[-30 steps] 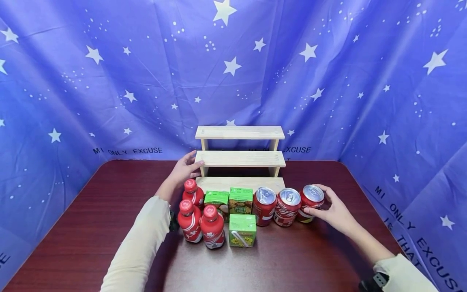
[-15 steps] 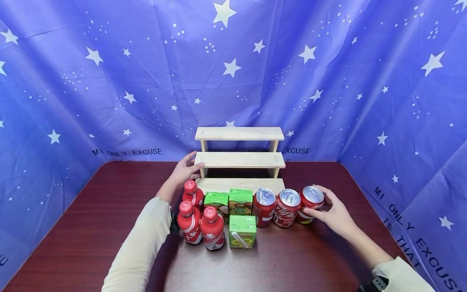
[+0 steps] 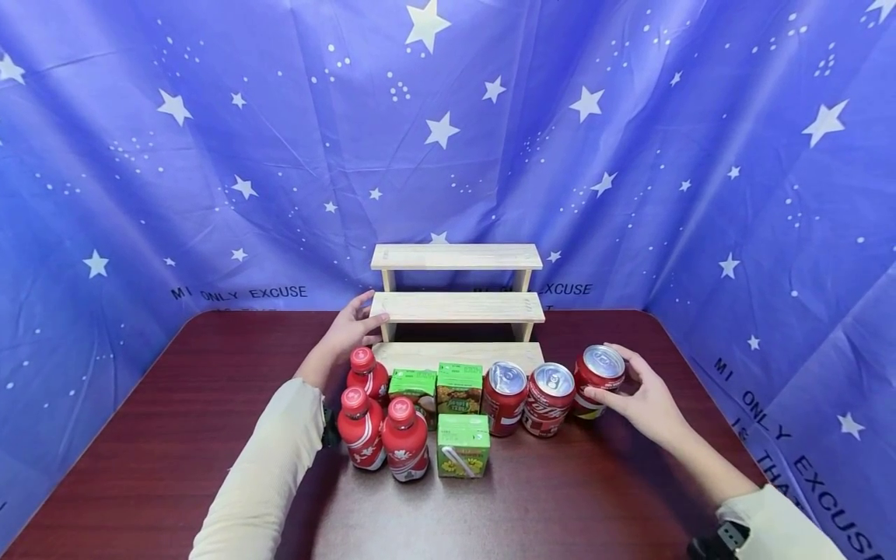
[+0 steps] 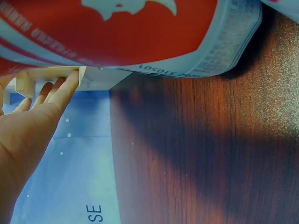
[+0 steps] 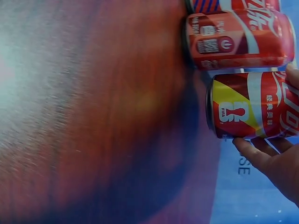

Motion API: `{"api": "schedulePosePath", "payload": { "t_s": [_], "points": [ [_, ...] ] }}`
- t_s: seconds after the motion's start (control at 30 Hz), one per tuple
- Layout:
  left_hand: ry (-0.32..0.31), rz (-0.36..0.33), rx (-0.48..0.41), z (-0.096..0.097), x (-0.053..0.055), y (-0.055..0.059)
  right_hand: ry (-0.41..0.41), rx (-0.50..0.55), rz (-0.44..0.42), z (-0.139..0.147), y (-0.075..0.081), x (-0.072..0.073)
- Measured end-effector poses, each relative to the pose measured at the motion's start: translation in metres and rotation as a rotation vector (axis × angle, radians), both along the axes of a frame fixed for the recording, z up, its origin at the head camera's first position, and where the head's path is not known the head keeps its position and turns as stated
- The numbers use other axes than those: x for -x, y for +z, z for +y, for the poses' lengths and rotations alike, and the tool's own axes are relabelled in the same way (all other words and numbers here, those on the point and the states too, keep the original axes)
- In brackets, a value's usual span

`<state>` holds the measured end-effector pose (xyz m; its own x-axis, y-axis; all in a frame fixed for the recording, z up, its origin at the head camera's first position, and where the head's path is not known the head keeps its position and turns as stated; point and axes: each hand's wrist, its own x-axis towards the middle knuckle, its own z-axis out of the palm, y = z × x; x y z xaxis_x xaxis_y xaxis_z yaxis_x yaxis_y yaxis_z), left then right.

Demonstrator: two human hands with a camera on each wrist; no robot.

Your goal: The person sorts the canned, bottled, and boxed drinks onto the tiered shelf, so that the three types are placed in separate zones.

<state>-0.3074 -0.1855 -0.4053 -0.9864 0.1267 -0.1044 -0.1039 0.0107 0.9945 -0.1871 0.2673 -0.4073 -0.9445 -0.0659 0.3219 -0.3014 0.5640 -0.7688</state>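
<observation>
My right hand [image 3: 647,404] grips the rightmost red cola can [image 3: 598,373] between thumb and fingers. In the right wrist view, that cola can [image 5: 252,105] shows a yellow patch, and the fingers reach round its side. My left hand [image 3: 350,330] holds the left end of the middle board of a three-step wooden shelf [image 3: 458,307], thumb on top. In the left wrist view, my left hand [image 4: 32,130] reaches to the pale wood, partly hidden behind a red bottle. Two more cola cans [image 3: 549,398] stand left of the gripped one.
Three red bottles [image 3: 404,447] stand close by my left forearm. Three green drink cartons [image 3: 463,447] are between the bottles and cans, one in front. A blue star-patterned cloth [image 3: 448,155] hangs behind the dark red-brown table [image 3: 560,505].
My right hand has raised the rightmost cola can slightly and moved it a little away from me. My left hand keeps its hold on the shelf. The view has shifted slightly.
</observation>
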Motion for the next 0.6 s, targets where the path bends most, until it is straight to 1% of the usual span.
{"api": "schedulePosePath", "payload": {
  "t_s": [0.23,0.43,0.6],
  "points": [
    [0.001,0.003,-0.001,0.0,0.0,0.0,-0.055,-0.05,0.031,0.001,0.023,0.007],
    [0.005,0.006,0.007,0.0,0.0,0.001,-0.071,-0.05,0.047,-0.001,0.048,0.016],
    [0.01,0.008,0.016,0.001,-0.001,-0.001,-0.074,-0.041,0.013,-0.009,0.07,0.025]
  ]
}}
